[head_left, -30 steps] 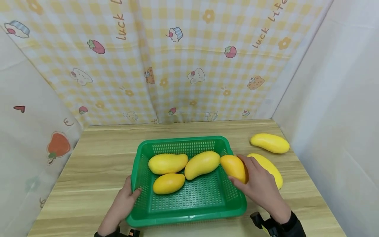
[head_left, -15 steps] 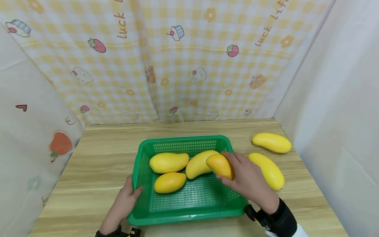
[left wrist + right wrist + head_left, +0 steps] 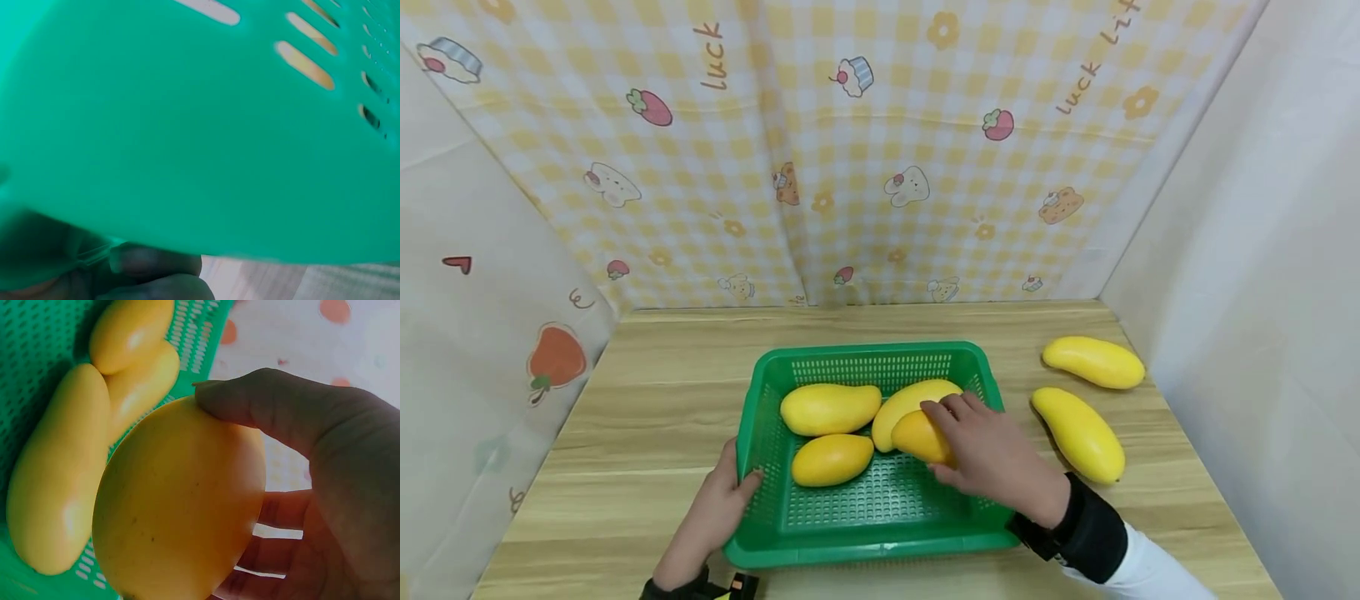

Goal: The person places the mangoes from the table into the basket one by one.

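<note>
My right hand (image 3: 992,454) holds an orange-yellow mango (image 3: 921,437) over the right half of a green plastic basket (image 3: 880,554). In the right wrist view the thumb lies on one side of that mango (image 3: 181,506) and the fingers on the other. Three mangoes rest in the basket: a long one at back left (image 3: 829,409), a shorter one in front of it (image 3: 832,460), and a curved one (image 3: 917,400) partly behind the held mango. My left hand (image 3: 715,508) grips the basket's left rim, thumb inside. The left wrist view is mostly filled by the basket wall (image 3: 187,137).
Two more yellow mangoes lie on the wooden table (image 3: 662,392) right of the basket, one farther back (image 3: 1093,362) and one nearer (image 3: 1078,435). A checked cloth (image 3: 865,167) hangs behind the table, with white cloth (image 3: 1247,275) along the right side.
My right hand has carried the mango leftward from the basket's right rim to over its inside, beside the curved mango. The left hand keeps its grip on the rim.
</note>
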`<state>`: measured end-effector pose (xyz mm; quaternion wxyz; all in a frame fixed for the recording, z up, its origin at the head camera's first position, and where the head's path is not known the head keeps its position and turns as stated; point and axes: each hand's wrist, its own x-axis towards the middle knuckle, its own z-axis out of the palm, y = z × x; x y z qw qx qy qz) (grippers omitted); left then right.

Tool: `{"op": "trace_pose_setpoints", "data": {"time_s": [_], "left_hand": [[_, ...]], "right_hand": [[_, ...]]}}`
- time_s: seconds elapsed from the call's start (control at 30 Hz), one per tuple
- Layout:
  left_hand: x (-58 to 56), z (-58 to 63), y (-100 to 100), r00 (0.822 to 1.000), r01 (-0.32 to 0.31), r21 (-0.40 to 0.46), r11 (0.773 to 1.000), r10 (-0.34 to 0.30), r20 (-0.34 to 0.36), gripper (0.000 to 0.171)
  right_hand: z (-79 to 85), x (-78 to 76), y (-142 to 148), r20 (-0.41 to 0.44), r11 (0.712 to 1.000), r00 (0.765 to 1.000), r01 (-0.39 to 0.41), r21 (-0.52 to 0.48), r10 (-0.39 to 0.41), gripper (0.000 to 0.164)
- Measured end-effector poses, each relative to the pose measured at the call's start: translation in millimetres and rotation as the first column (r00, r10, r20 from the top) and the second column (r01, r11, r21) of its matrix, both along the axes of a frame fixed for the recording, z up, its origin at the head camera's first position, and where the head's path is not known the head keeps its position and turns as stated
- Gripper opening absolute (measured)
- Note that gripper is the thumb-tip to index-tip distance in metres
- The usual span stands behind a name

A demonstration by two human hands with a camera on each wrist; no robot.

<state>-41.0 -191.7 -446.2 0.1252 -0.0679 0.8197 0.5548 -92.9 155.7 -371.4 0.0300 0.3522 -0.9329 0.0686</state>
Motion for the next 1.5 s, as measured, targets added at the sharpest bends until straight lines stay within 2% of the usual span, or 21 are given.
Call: {"op": "trace_pose_setpoints", "data": {"time_s": [0.13,0.33,0.63,0.83,1.03,1.13,1.33,1.5], "left_hand": [[0.7,0.7,1,1.000,-0.011,0.004,1.000,0.011,0.010,0.053],[0.5,1.4,2,1.000,-0.014,0.007,1.000,0.014,0.021,0.053],[-0.4,1.1,4,1.000,-0.002,-0.007,1.000,0.002,0.023,0.053],[-0.5,2.6,1,1.000,-0.005,-0.017,1.000,0.005,0.011,0.053],[0.6,2.9,2,0.999,-0.020,0.013,1.000,0.020,0.026,0.052],[1.1,2.0,2,0.999,-0.022,0.025,0.999,0.022,0.029,0.053],[0.5,2.6,3,1.000,-0.004,-0.018,1.000,0.004,0.008,0.053],[-1.2,5.9,3,1.000,0.003,-0.026,1.000,-0.003,0.001,0.053]], "right_hand": [[-5.2,-1.7,-6,0.028,0.997,0.998,-0.059,0.040,0.058,0.066],[-12.5,-6.7,-11,0.059,0.992,0.994,-0.096,0.084,0.091,0.063],[-17.0,-19.5,-18,0.046,0.974,0.985,-0.172,0.150,0.167,0.059],[-18.5,-24.9,-29,0.125,0.959,0.969,-0.230,0.163,0.211,0.056],[-28.5,-23.6,-39,0.198,0.929,0.960,-0.249,0.273,0.199,0.055],[-34.2,-20.8,-41,0.162,0.918,0.967,-0.240,0.317,0.197,0.053],[-43.4,-16.9,-42,0.002,0.894,0.972,-0.218,0.392,0.237,0.047],[-50.2,-16.1,-43,-0.031,0.896,0.971,-0.208,0.393,0.239,0.047]]}}
